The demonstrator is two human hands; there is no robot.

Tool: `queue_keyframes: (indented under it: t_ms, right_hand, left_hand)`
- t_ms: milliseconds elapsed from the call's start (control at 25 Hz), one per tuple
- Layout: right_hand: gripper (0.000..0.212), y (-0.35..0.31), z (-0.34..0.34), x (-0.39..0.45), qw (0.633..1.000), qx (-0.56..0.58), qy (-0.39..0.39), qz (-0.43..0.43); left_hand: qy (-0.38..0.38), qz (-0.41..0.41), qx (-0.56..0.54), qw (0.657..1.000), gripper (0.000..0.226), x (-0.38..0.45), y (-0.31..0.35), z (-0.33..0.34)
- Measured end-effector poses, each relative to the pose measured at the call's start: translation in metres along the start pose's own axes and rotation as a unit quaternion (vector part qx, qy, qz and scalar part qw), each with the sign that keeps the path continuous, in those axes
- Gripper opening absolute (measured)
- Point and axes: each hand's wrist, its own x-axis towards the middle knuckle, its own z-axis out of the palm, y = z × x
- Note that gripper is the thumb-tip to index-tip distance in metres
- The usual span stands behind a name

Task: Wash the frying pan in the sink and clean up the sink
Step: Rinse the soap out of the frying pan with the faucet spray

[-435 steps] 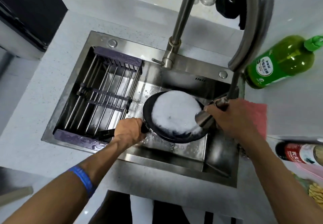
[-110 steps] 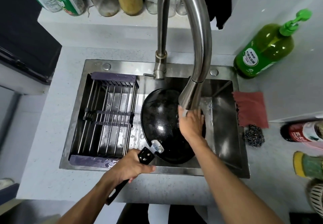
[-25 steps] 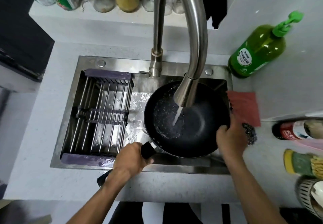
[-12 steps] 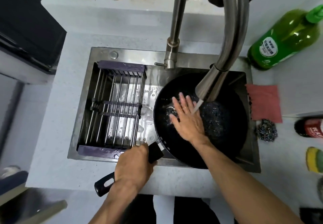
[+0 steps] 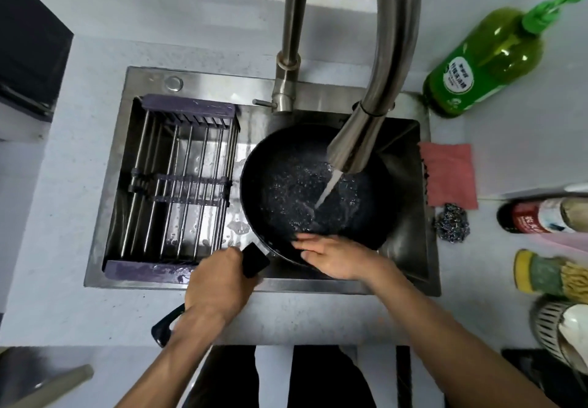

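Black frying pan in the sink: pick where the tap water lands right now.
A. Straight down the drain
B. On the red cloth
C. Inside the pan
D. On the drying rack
C: the stream from the steel pull-down faucet falls onto the inside of the black frying pan, which the left hand holds by the handle.

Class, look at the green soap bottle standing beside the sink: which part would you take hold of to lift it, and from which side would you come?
Grip the green soap bottle round its wide body, below the pump head. Come from the sink side, where the counter is open; a wall seems to stand close behind it. The body is round and broad, while the pump is thin and would likely press down.
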Motion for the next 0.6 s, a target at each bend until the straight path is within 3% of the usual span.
queue_keyframes:
  t_ms: [40,120,160,200,280,320,360,440,520,600]
  right_hand:
    - [0.038,0.02,-0.01,-0.015,0.993,-0.092,0.057,0.056]
    - [0.041,0.045,-0.032,-0.047,0.939,-0.165,0.254,0.162]
    - [0.056,0.049,-0.047,-0.062,0.914,-0.107,0.339,0.193]
    - [0.068,0.051,-0.059,-0.071,0.891,0.056,0.395,0.217]
    - [0.068,0.041,-0.087,-0.09,0.814,0.376,0.386,0.214]
    - [0.059,0.036,-0.098,-0.096,0.801,0.412,0.362,0.239]
    - [0.049,0.033,-0.108,-0.102,0.815,0.386,0.346,0.26]
    - [0.04,0.021,-0.129,-0.113,0.85,0.277,0.359,0.27]
    - [0.04,0.005,-0.145,-0.124,0.886,0.163,0.338,0.273]
    - [0.041,-0.01,-0.16,-0.13,0.894,0.03,0.314,0.32]
  left_hand:
    - [-0.016,-0.002,-0.025,1.0,0.038,0.003,-0.003,0.001]
    - [-0.065,0.006,-0.075,0.995,0.034,0.007,-0.006,0.001]
    - [-0.096,0.018,-0.099,0.99,0.032,0.011,-0.006,0.001]
    - [-0.139,0.036,-0.127,0.981,0.033,0.015,-0.008,0.0]
    - [-0.23,0.059,-0.201,0.95,0.041,0.019,-0.008,-0.011]
    - [-0.273,0.068,-0.216,0.935,0.045,0.017,-0.005,-0.018]
    - [-0.292,0.081,-0.195,0.933,0.044,0.014,0.001,-0.024]
    - [-0.21,0.104,-0.035,0.972,0.032,0.002,0.015,-0.029]
    - [-0.037,0.117,0.114,0.986,0.031,-0.017,0.028,-0.028]
    - [0.032,0.131,0.1,0.986,0.041,-0.026,0.03,-0.026]
